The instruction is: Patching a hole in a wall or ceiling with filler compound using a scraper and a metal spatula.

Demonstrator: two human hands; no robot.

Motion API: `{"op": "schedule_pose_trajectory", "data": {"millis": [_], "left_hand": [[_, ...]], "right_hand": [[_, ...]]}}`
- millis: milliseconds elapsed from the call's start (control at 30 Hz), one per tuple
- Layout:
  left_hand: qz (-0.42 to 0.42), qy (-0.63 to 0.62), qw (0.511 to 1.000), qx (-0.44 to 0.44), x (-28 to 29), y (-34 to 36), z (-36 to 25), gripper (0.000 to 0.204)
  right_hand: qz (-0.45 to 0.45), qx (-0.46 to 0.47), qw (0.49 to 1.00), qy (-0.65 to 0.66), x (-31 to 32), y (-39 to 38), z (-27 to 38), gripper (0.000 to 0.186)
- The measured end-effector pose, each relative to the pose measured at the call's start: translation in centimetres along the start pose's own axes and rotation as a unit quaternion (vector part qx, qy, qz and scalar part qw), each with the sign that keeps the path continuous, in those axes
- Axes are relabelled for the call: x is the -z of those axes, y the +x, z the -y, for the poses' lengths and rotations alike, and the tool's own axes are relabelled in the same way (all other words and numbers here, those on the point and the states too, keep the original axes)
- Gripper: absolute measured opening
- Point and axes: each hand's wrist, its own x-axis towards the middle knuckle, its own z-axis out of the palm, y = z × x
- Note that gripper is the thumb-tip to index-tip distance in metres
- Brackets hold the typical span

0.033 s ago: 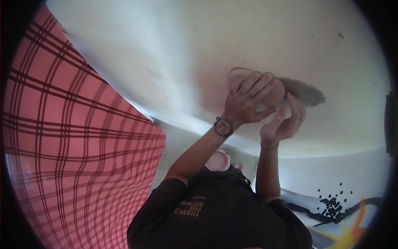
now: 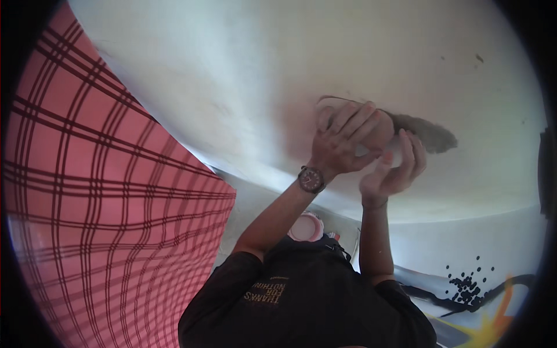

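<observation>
from where i stand, both hands are up at a pale wall [image 2: 232, 69], bent over a rounded, pinkish-tan thing [image 2: 380, 131] that sits between them, just beyond the left thumb and partly under the left fingers. the left hand [image 2: 339, 145] has its fingers lying side by side across that thing, thumb reaching toward the other hand; whether it pinches anything or only rests there, i can't tell. the right hand [image 2: 397, 173] is cupped, thumb apart from the fingers, with nothing i can see between them. whether the round thing is loose or part of the wall isn't clear either. if it is loose, i'd judge it light, smooth and perhaps a bit slippery, best taken by its rounded edge with flat fingers rather than nails. the grey-brown patch [image 2: 429, 134] just past the right fingertips looks rough; i'd guess it crumbles or smears, so a light touch there. the wall looks smooth and stiff, better for pushing against than for gripping. nearer the body, below the hands, is a pink-rimmed tub [image 2: 306, 213], well apart from them.
</observation>
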Motion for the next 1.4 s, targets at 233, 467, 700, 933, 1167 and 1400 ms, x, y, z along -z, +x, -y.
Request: {"op": "schedule_pose_trajectory", "data": {"millis": [233,467,700,933,1167,1400], "left_hand": [[-0.074,0.059,0.991,0.096,3.1,0.2,7.1,0.065],[-0.064,0.106,0.991,0.058,5.2,0.7,11.5,0.062],[-0.081,0.115,0.99,0.032,6.1,1.1,13.8,0.079],[-0.14,0.095,0.977,0.131,7.7,0.9,14.4,0.098],[-0.036,0.07,0.997,0.006,4.1,1.2,7.7,0.078],[-0.018,0.15,0.984,-0.09,1.4,3.5,1.3,0.051]], "right_hand": [[-0.08,0.042,0.991,-0.094,-4.1,2.1,0.5,0.047],[0.083,0.13,0.976,-0.155,-7.4,0.5,2.4,0.056],[0.093,0.129,0.973,-0.167,-7.6,0.6,3.2,0.055],[0.043,0.122,0.984,-0.121,-6.8,0.1,2.2,0.054],[0.016,0.119,0.987,-0.111,-5.3,-1.3,0.1,0.054],[-0.103,0.064,0.972,-0.202,-2.6,1.1,-2.6,0.059]]}}
